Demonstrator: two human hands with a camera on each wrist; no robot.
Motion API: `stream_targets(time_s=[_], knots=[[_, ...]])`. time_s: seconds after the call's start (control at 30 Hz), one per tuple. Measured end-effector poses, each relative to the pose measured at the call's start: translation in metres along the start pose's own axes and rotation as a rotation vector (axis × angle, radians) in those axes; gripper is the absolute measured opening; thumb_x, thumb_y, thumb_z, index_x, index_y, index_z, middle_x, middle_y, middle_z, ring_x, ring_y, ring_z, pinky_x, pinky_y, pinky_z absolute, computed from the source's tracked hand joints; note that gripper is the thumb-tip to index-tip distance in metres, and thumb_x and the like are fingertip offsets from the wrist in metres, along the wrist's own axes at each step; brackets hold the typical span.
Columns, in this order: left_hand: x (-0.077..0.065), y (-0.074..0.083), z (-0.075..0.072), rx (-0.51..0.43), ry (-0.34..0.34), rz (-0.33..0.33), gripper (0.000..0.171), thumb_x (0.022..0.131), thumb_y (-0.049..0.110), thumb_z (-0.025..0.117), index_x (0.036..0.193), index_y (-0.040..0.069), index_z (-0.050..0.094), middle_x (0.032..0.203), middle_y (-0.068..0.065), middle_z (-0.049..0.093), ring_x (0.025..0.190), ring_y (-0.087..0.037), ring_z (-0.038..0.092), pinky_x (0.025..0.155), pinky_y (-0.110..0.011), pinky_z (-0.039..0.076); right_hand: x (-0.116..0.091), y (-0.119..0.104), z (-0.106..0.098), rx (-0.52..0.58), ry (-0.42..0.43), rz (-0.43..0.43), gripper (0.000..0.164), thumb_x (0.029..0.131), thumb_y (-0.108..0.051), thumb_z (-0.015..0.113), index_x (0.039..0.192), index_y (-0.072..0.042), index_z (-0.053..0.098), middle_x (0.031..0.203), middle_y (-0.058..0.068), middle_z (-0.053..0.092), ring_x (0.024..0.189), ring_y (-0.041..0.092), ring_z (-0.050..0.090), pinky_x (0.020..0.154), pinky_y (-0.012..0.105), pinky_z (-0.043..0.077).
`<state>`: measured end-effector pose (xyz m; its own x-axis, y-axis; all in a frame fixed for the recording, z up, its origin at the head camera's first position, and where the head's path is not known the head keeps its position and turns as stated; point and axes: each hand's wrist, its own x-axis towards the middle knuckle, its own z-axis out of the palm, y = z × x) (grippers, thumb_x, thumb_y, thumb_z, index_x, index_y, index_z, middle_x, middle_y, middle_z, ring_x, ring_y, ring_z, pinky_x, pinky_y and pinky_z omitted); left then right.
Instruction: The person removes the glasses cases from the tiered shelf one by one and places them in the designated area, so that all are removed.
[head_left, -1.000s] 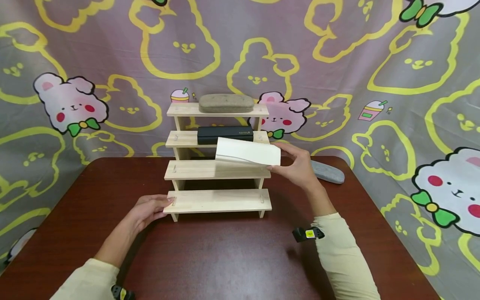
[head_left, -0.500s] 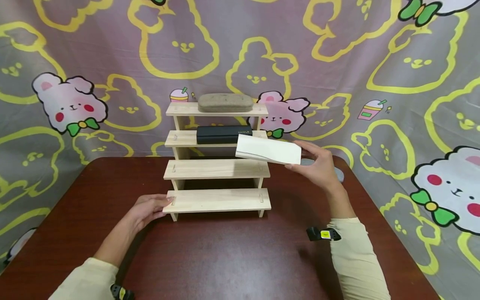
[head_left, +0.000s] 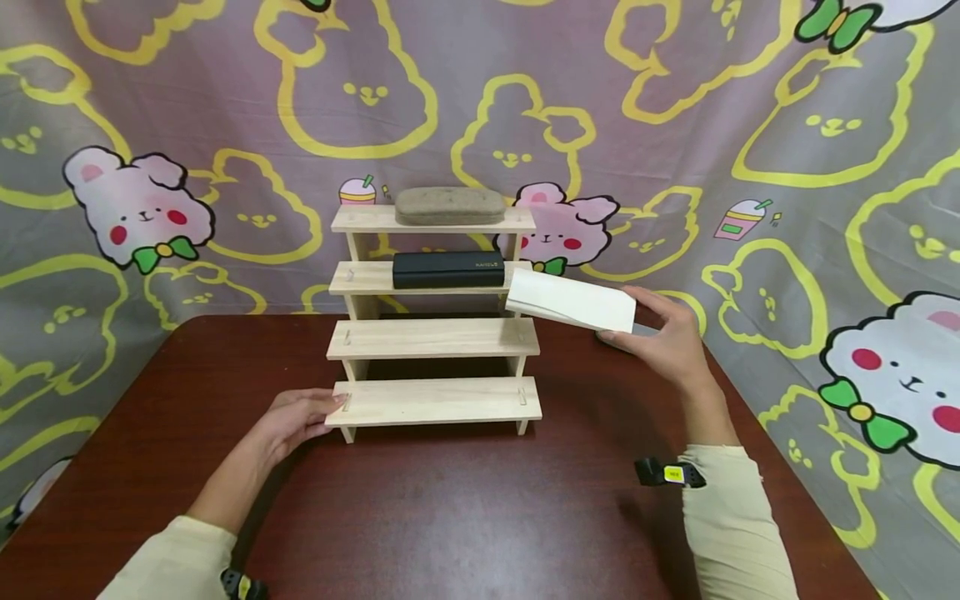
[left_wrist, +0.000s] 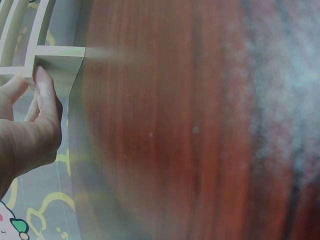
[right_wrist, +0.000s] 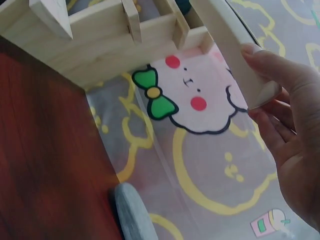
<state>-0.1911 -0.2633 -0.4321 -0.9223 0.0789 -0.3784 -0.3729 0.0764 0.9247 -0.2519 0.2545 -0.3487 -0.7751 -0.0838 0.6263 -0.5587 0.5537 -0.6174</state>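
Your right hand (head_left: 670,337) pinches the white case (head_left: 572,301) by its right end. Your left hand (head_left: 302,417) pinches the rack (head_left: 435,400).

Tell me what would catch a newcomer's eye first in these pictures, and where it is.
Probably the backdrop, whose bold yellow cartoon print spreads behind the table. Next might come the pale wooden stand in the middle, with a grey-brown case at the top and a black case one tier below. Then the white case, held in the air by the right hand near the stand's right end.
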Motion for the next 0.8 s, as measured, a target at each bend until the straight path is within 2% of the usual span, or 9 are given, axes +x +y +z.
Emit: stream_targets(time_s=[0.1, 0.23, 0.43, 0.53, 0.6, 0.7, 0.8], knots=[[0.0, 0.0, 0.001, -0.001, -0.001, -0.002, 0.067, 0.1, 0.016, 0.063, 0.148, -0.018, 0.03, 0.083, 0.012, 0.069, 0.076, 0.002, 0.067, 0.068, -0.015, 0.058, -0.004, 0.006, -0.005, -0.024, 0.017, 0.029, 0.067, 0.064, 0.004, 0.093, 0.126, 0.001, 0.069, 0.124, 0.027, 0.07, 0.105, -0.019, 0.052, 0.087, 0.001, 0.042], [0.001, -0.001, 0.0, -0.004, -0.001, -0.004, 0.067, 0.1, 0.016, 0.063, 0.148, -0.017, 0.031, 0.082, 0.013, 0.069, 0.076, 0.002, 0.067, 0.068, -0.014, 0.058, -0.008, 0.015, -0.011, 0.008, 0.029, 0.048, 0.063, 0.067, 0.008, 0.09, 0.126, 0.004, 0.068, 0.123, 0.023, 0.069, 0.102, -0.016, 0.057, 0.084, 0.001, 0.047], [0.002, -0.002, -0.001, -0.002, 0.001, -0.009, 0.067, 0.1, 0.016, 0.064, 0.148, -0.017, 0.032, 0.081, 0.013, 0.069, 0.075, 0.002, 0.066, 0.067, -0.015, 0.057, -0.017, 0.036, -0.016, 0.076, 0.045, 0.093, 0.061, 0.068, 0.015, 0.086, 0.125, 0.008, 0.067, 0.113, -0.013, 0.063, 0.094, -0.014, 0.062, 0.082, 0.002, 0.05], [0.002, -0.002, -0.002, -0.002, -0.001, -0.009, 0.067, 0.1, 0.016, 0.064, 0.148, -0.017, 0.031, 0.082, 0.013, 0.069, 0.075, 0.001, 0.066, 0.067, -0.015, 0.058, -0.023, 0.045, -0.02, 0.072, 0.058, 0.171, 0.062, 0.07, 0.012, 0.085, 0.128, 0.009, 0.064, 0.111, -0.019, 0.061, 0.095, -0.016, 0.06, 0.083, 0.001, 0.049], [0.003, -0.002, -0.002, 0.003, -0.002, -0.008, 0.068, 0.1, 0.016, 0.063, 0.149, -0.017, 0.03, 0.082, 0.013, 0.068, 0.075, 0.002, 0.066, 0.068, -0.015, 0.058, -0.028, 0.051, -0.023, 0.055, 0.059, 0.245, 0.062, 0.073, 0.008, 0.086, 0.131, 0.008, 0.063, 0.115, -0.013, 0.064, 0.096, -0.017, 0.059, 0.083, 0.001, 0.049], [0.002, -0.001, -0.002, 0.005, 0.001, -0.01, 0.067, 0.1, 0.016, 0.063, 0.149, -0.017, 0.03, 0.082, 0.013, 0.068, 0.075, 0.002, 0.066, 0.068, -0.015, 0.058, -0.034, 0.06, -0.027, 0.024, 0.043, 0.366, 0.064, 0.077, -0.001, 0.086, 0.136, 0.005, 0.061, 0.126, 0.008, 0.065, 0.096, -0.019, 0.056, 0.081, 0.001, 0.049], [0.001, 0.0, -0.001, 0.005, -0.002, -0.011, 0.067, 0.1, 0.016, 0.063, 0.148, -0.017, 0.031, 0.083, 0.012, 0.068, 0.075, 0.002, 0.066, 0.068, -0.015, 0.058, -0.041, 0.071, -0.031, 0.005, 0.032, 0.463, 0.066, 0.079, -0.008, 0.086, 0.138, 0.005, 0.058, 0.135, 0.027, 0.06, 0.094, -0.018, 0.055, 0.08, 0.001, 0.049]])
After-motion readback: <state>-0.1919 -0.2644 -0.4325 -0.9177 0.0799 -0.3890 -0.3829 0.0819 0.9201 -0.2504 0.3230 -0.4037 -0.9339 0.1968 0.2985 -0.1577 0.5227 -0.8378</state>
